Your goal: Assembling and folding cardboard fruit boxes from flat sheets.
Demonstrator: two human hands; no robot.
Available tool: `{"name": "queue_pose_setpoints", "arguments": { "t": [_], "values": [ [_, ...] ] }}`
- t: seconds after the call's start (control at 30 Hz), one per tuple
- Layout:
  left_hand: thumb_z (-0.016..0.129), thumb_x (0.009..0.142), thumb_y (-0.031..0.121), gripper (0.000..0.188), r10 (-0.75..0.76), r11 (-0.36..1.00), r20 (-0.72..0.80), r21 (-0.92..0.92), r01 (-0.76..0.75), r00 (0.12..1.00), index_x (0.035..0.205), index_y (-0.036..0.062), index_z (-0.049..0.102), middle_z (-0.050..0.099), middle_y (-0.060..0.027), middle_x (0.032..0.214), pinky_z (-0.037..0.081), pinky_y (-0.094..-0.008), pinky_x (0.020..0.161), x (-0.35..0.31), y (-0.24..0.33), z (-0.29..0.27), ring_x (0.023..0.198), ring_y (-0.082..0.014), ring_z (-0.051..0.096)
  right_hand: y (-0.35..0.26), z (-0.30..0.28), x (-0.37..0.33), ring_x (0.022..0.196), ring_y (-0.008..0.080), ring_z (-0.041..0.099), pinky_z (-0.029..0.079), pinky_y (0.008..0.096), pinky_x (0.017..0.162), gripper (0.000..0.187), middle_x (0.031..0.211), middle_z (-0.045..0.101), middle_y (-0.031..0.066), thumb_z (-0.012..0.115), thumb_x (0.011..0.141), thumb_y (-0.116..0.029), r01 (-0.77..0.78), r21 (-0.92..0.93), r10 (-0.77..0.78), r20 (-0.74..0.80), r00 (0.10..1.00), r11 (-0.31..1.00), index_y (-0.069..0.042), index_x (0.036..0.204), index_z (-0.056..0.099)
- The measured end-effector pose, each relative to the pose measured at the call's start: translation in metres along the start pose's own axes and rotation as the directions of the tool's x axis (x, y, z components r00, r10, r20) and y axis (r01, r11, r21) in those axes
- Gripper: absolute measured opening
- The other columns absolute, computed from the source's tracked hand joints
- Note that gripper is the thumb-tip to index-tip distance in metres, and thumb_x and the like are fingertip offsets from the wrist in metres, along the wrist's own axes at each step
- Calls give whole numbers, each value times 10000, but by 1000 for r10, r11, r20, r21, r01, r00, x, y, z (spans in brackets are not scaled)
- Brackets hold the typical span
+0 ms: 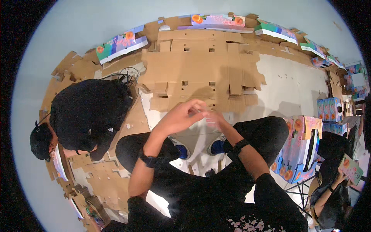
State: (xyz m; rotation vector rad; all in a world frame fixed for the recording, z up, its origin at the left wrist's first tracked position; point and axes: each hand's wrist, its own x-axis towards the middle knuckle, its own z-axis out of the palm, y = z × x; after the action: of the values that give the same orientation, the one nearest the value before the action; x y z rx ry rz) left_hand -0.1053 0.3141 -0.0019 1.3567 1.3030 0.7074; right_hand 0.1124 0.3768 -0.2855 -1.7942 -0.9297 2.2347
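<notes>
"As flattened cardboard (197,67) is spread over the floor (297,87), far of the left hand (181,116) and right hand (216,121), how are fingers (195,103) held?"

"Left: bent, loosely apart. Right: partly hidden, cannot be told."

"Outward?"

"Printed carton (294,145) noted at right; person in black (92,110) seen bent over at left."

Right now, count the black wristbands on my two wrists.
2: left wristband, behind the left hand; right wristband, behind the right hand. None appears hidden there.

1 black-capped co-worker (91,112) beside tangled dark cables (125,79); pale wall (154,9)
</notes>
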Motion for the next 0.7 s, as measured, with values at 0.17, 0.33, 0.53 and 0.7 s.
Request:
{"name": "queue_pose_setpoints", "arguments": {
  "t": [0.17,0.33,0.53,0.7],
  "values": [
    [683,1001,229,325,-66,980,-177,176,97,982,1234,9,631,732,-88,1035,535,-326,907,9,-7,-9,962,-163,688,26,-10,58,905,233,621,560,385,764,519,1137,603,112,695,929,-513,116,226,-83,-147,986,967,-123,1258,603],
    [684,981,208,283,70,988,-370,155,-13,926,1188,16,652,743,-94,988,545,-334,846,4,0,-22,916,-184,693,20,-4,80,898,196,600,551,348,744,466,1066,601,69,708,916,-527,140,664,-78,-122,989,735,-181,1215,613],
    [683,966,210,282,11,994,-393,106,34,920,1175,23,651,736,-115,980,539,-352,844,0,9,-28,904,-210,690,5,0,82,872,161,601,545,314,692,441,1004,622,3,717,903,-541,155,827,56,-219,974,541,-224,1192,617],
    [698,976,184,268,60,989,-373,149,-4,926,1191,27,663,733,-84,958,520,-326,863,1,6,-27,881,-159,672,-1,-2,84,811,158,620,538,303,685,453,1026,664,-28,714,893,-558,299,812,-113,-282,953,501,-230,1192,622]
  ]
}}
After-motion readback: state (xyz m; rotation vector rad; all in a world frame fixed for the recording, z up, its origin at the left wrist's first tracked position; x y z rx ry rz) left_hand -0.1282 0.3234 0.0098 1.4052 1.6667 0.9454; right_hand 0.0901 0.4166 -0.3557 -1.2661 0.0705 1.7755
